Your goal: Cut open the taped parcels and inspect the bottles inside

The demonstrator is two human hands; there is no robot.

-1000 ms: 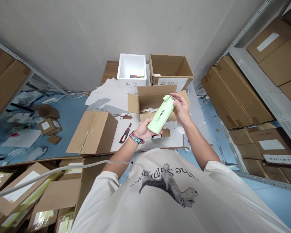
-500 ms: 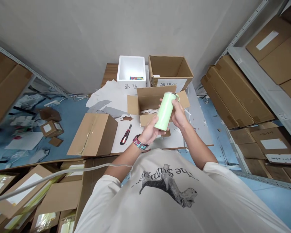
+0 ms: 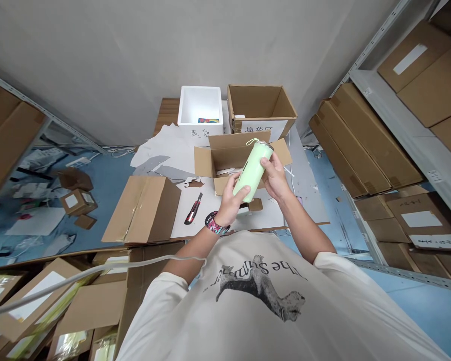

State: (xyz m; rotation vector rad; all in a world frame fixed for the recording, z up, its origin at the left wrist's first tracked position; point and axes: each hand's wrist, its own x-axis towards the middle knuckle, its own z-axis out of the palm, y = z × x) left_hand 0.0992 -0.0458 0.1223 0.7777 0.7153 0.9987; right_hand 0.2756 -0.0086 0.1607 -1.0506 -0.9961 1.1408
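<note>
A light green bottle (image 3: 252,171) with a cord loop at its top is held tilted above the front of an open cardboard box (image 3: 231,159). My left hand (image 3: 230,203) grips its lower end, thumb across the side. Around the upper part, near the rim, my right hand (image 3: 274,176) is closed. Dark marking shows on the bottle's left side. White paper lies inside the open box. To the left of my left hand, a red and black utility knife (image 3: 193,208) rests on the table (image 3: 179,226).
A taped carton (image 3: 141,208) stands at the table's left. Behind are a white foam box (image 3: 200,105) with a colourful item inside and a larger open carton (image 3: 262,103). Shelves with cartons (image 3: 361,145) flank the right; more boxes (image 3: 93,306) lie at lower left.
The bottle has been turned about its length: its cord loop has gone from the right side to the left, and dark marking now shows. Both hands have shifted their grip on it.
</note>
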